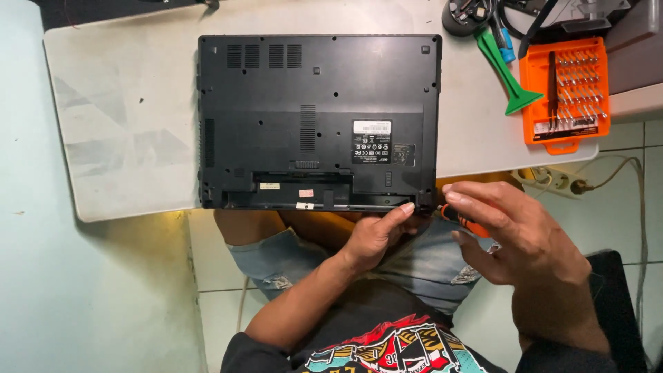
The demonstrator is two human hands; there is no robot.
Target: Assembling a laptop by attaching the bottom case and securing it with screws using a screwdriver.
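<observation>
A black laptop [319, 121] lies underside up just beyond both hands. The right hand [514, 235] is curled around an orange screwdriver [461, 220] at the near corner — the left hand [376, 235], loosely closed, touches the near edge beside it.

Looks like a small home repair spot — an informal electronics bench, not a proper lab. A black laptop [319, 121] lies bottom-up on a worn pale table [117, 138], w/ an orange screwdriver-bit set [565, 90] and a green plastic pry tool [507, 72] at the far corner. Tiled floor [214, 249], a power strip [552, 181] w/ loose cables below — all pretty makeshift.
</observation>
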